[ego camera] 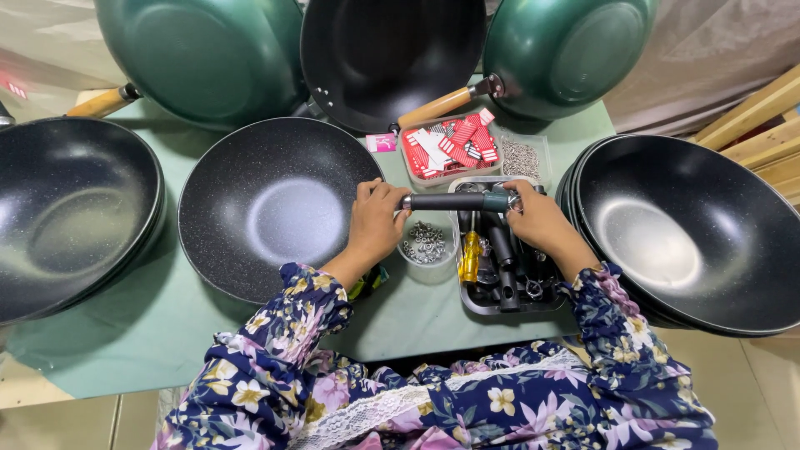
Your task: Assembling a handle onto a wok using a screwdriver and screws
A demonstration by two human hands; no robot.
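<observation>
Both hands clamp a black pan handle held level above the table: the left hand closed on its near end, the right hand closed on its grey-green end. Just left of the grip lies the rim of a black wok; below it a small cup of washers and a tool tray; stacked woks crowd the right
</observation>
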